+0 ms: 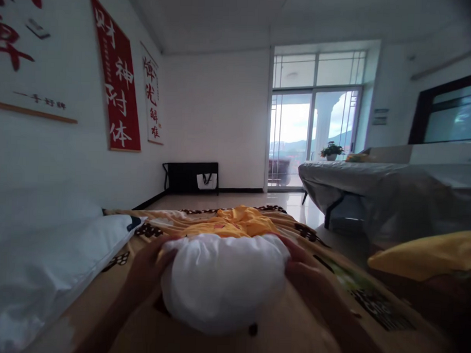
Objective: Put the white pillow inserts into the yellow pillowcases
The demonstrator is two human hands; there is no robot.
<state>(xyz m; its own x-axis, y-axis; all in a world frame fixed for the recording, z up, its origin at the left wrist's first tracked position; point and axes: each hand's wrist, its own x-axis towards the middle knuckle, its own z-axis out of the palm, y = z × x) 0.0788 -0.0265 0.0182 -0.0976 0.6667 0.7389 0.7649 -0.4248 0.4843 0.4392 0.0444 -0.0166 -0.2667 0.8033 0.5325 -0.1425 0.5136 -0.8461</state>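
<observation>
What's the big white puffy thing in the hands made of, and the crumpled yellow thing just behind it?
The white puffy thing looks like smooth fabric with a faint sheen, gathered into folds along its top; its bulge suggests soft stuffing, but that's hidden. The yellow thing seems thin, matt cloth, since it lies in loose creases; which fibre is unclear.

On my remote feed I observe one smooth white cushion [224, 284], rounded and full, bulging toward the viewpoint; its far edge is gathered in puckers. Yellow fabric [244, 218] lies crumpled just beyond that edge, above the patterned tan blanket [303, 328]
</observation>
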